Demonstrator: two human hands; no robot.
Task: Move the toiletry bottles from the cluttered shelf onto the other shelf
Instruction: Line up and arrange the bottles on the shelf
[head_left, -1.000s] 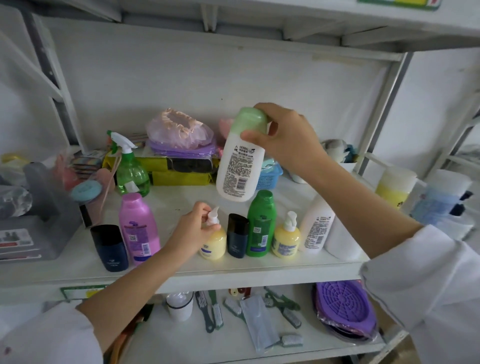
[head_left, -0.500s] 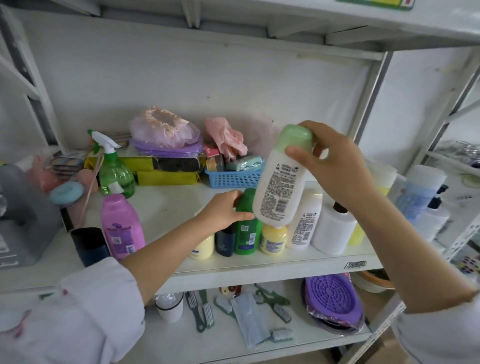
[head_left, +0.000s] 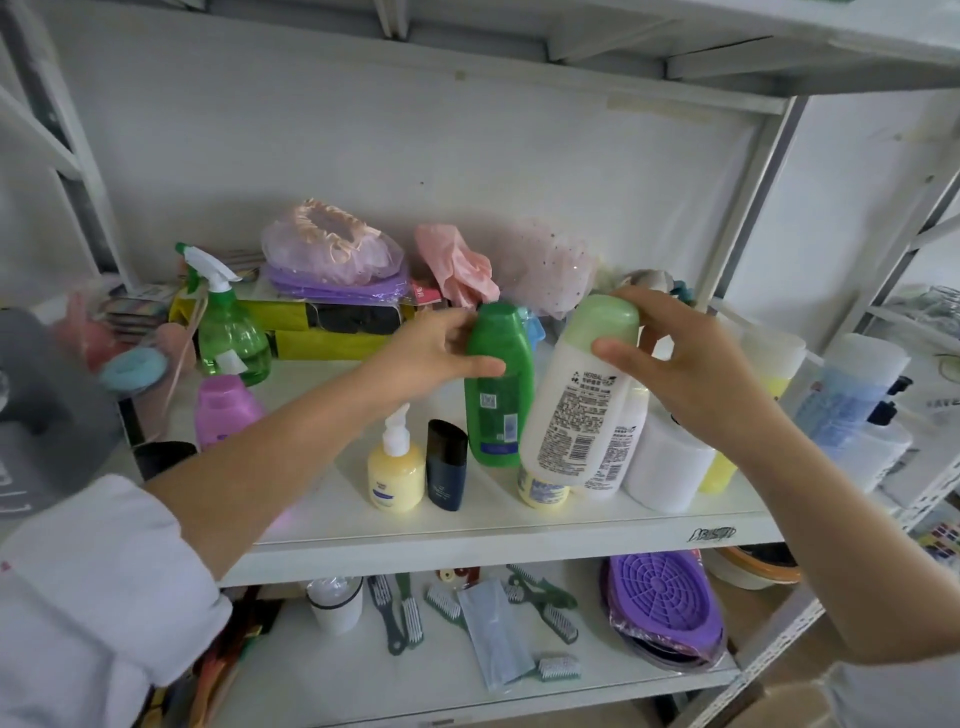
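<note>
Hands apart: left hand clasping upright green plastic bottle, right hand gripping tilted white pale-green-capped bottle, destination shelf rightward.

Soft even daylight, faint shadows (edges bowed, corners blurred).

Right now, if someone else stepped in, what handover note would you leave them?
Left hand: gripping the green bottle, lifted off the cluttered shelf.
Right hand: holding the white bottle with the pale green cap in the air, tilted.
Already standing on the shelf unit to the right: a blue bottle.
Left on the cluttered shelf: pink bottle, yellow pump bottle, dark navy bottle, and more behind the right hand.
</note>
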